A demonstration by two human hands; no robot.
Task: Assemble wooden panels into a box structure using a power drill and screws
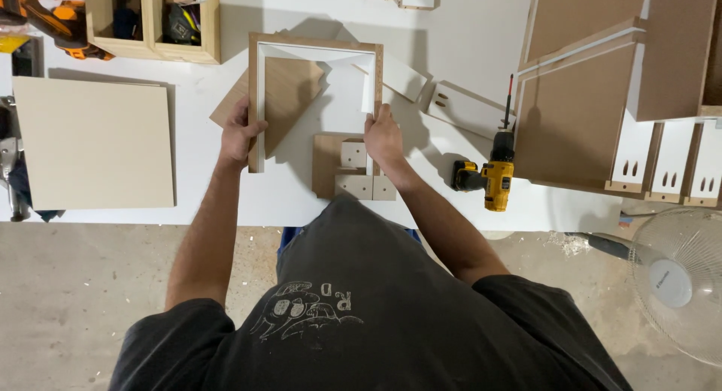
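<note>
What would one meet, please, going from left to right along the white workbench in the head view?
Beige square panel → left hand → three-sided wooden frame gripped by both hands → right hand → yellow cordless drill → stacked brown boards → white fan standing on the floor.

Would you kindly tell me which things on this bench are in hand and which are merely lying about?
In hand:
- three-sided wooden frame, gripped by left hand and right hand

Lying about:
- yellow cordless drill
- beige square panel
- small drilled blocks
- stacked brown boards
- white fan
</note>
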